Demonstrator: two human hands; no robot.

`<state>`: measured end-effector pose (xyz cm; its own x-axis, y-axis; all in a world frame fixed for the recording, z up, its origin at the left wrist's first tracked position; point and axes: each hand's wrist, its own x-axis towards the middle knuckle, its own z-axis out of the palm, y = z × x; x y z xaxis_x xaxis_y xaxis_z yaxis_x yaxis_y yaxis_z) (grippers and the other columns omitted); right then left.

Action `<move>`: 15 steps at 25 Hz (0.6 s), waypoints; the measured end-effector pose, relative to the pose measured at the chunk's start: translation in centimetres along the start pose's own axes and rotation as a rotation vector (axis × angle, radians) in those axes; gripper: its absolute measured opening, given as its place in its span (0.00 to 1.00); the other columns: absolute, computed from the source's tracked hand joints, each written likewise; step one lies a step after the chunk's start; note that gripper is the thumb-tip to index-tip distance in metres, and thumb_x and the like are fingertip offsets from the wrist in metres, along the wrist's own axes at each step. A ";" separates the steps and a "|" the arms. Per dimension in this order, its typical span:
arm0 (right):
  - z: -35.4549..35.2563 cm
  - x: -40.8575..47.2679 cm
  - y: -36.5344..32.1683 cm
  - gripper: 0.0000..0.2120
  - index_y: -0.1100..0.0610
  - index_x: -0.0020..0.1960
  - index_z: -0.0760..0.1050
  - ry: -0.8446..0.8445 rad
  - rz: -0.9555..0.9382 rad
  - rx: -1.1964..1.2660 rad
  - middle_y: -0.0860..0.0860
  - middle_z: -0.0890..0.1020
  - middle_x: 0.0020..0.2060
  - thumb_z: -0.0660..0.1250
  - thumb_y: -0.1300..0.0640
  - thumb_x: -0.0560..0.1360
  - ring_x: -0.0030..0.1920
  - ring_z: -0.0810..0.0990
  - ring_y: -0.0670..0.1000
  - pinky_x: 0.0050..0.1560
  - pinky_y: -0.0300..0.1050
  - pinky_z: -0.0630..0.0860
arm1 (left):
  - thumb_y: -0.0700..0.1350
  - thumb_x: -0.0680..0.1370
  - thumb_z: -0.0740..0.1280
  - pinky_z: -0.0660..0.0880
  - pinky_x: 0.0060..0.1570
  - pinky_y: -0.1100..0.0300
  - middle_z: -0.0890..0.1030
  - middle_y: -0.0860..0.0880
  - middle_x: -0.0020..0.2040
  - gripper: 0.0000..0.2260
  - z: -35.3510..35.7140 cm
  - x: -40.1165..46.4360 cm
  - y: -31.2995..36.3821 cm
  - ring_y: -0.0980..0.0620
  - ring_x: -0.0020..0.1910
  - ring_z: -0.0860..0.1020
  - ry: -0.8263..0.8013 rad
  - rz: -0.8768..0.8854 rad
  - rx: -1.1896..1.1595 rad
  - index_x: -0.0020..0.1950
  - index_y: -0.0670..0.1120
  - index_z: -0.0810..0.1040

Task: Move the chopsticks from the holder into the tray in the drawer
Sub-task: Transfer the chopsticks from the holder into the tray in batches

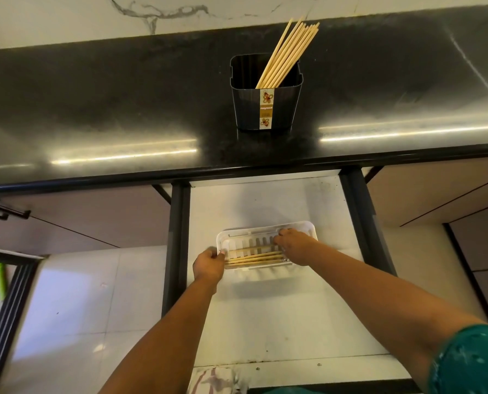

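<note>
Hands [208, 265] [294, 245] flanking chopsticks [254, 257] in tray [265, 227]

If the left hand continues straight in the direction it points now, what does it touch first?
The left hand points rightward at the white tray's left end, which its fingers seem to touch already. Going on, it would probably push that tray wall first, then meet the ends of the chopsticks in the tray. Depth is unclear.

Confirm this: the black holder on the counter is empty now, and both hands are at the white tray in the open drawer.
Not quite. The head view shows the black holder still has a bundle of chopsticks leaning in it. The rest stands: left hand and right hand are at the white tray in the open drawer.
</note>
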<state>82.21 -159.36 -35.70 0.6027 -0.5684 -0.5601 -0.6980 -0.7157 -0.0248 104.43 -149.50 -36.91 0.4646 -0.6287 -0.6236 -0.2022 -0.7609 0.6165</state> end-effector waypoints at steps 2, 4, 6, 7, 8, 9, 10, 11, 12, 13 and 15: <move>0.9 0.3 -0.5 0.20 0.57 0.72 0.65 -0.015 -0.038 -0.024 0.57 0.65 0.72 0.55 0.58 0.81 0.72 0.64 0.58 0.72 0.53 0.61 | 0.51 0.78 0.64 0.73 0.40 0.63 0.77 0.52 0.45 0.14 0.1 0.0 -0.1 0.54 0.37 0.75 0.029 0.027 0.062 0.60 0.45 0.76; 1.6 0.4 -0.7 0.20 0.54 0.72 0.66 0.001 -0.034 0.010 0.56 0.66 0.72 0.55 0.60 0.81 0.71 0.65 0.57 0.73 0.52 0.60 | 0.51 0.79 0.62 0.72 0.41 0.62 0.76 0.53 0.44 0.14 0.3 0.1 -0.2 0.55 0.35 0.74 0.027 0.030 0.080 0.60 0.45 0.76; 1.9 0.3 -0.7 0.20 0.53 0.72 0.65 0.019 0.007 0.061 0.55 0.66 0.72 0.56 0.60 0.81 0.70 0.66 0.56 0.74 0.51 0.59 | 0.51 0.79 0.62 0.72 0.44 0.60 0.77 0.50 0.47 0.12 0.3 0.1 -0.1 0.54 0.36 0.73 0.016 0.036 0.091 0.58 0.47 0.75; 1.9 0.2 -0.7 0.21 0.52 0.73 0.64 0.007 0.024 0.086 0.55 0.65 0.73 0.56 0.60 0.81 0.71 0.64 0.56 0.74 0.52 0.58 | 0.51 0.79 0.61 0.73 0.45 0.59 0.78 0.48 0.49 0.11 0.3 0.1 -0.1 0.54 0.37 0.74 0.012 0.038 0.091 0.58 0.48 0.75; 1.7 -0.1 -0.9 0.22 0.52 0.74 0.62 -0.004 0.042 0.114 0.55 0.63 0.73 0.56 0.60 0.81 0.72 0.63 0.56 0.74 0.53 0.58 | 0.51 0.79 0.61 0.74 0.48 0.57 0.78 0.48 0.50 0.12 0.2 0.2 -0.1 0.53 0.39 0.75 0.007 0.037 0.087 0.60 0.47 0.75; 1.6 -0.1 -1.0 0.22 0.51 0.75 0.61 -0.005 0.054 0.144 0.55 0.63 0.74 0.56 0.59 0.81 0.72 0.62 0.57 0.74 0.54 0.57 | 0.51 0.80 0.61 0.75 0.51 0.55 0.77 0.48 0.51 0.14 0.2 0.2 -0.1 0.52 0.42 0.75 0.003 0.030 0.079 0.62 0.46 0.74; 1.5 -0.2 -1.2 0.22 0.50 0.75 0.61 -0.010 0.068 0.163 0.56 0.63 0.73 0.55 0.59 0.81 0.72 0.63 0.58 0.73 0.53 0.56 | 0.51 0.80 0.60 0.75 0.54 0.53 0.76 0.49 0.51 0.16 0.2 0.3 -0.1 0.51 0.45 0.75 0.000 0.019 0.067 0.64 0.45 0.73; 1.5 -0.2 -1.5 0.22 0.50 0.74 0.62 -0.012 0.079 0.180 0.56 0.63 0.73 0.54 0.58 0.82 0.71 0.63 0.58 0.73 0.53 0.55 | 0.51 0.80 0.60 0.75 0.55 0.52 0.76 0.50 0.51 0.17 0.2 0.3 0.0 0.51 0.46 0.75 -0.002 0.008 0.053 0.65 0.45 0.73; 1.4 -0.2 -1.8 0.21 0.50 0.74 0.62 -0.019 0.074 0.175 0.57 0.64 0.73 0.54 0.58 0.82 0.71 0.63 0.58 0.73 0.52 0.55 | 0.51 0.80 0.60 0.75 0.55 0.52 0.76 0.50 0.51 0.17 0.2 0.2 0.0 0.51 0.46 0.75 -0.004 0.002 0.043 0.65 0.45 0.73; 1.3 -0.4 -2.0 0.21 0.50 0.74 0.63 -0.020 0.079 0.175 0.57 0.64 0.72 0.54 0.58 0.82 0.71 0.63 0.58 0.73 0.52 0.55 | 0.51 0.80 0.59 0.75 0.54 0.53 0.76 0.49 0.51 0.16 0.2 0.2 0.0 0.51 0.44 0.75 -0.007 0.001 0.037 0.65 0.45 0.73; 0.7 -0.6 -2.2 0.21 0.51 0.74 0.62 -0.007 0.099 0.178 0.57 0.64 0.72 0.55 0.59 0.81 0.71 0.63 0.58 0.72 0.52 0.57 | 0.51 0.81 0.59 0.74 0.49 0.56 0.77 0.48 0.52 0.15 0.0 0.1 0.3 0.53 0.42 0.74 -0.015 0.015 0.032 0.64 0.45 0.73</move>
<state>83.09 -157.19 -35.87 0.5249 -0.6292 -0.5731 -0.8116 -0.5728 -0.1145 104.43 -149.77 -36.74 0.4485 -0.6422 -0.6216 -0.2367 -0.7560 0.6102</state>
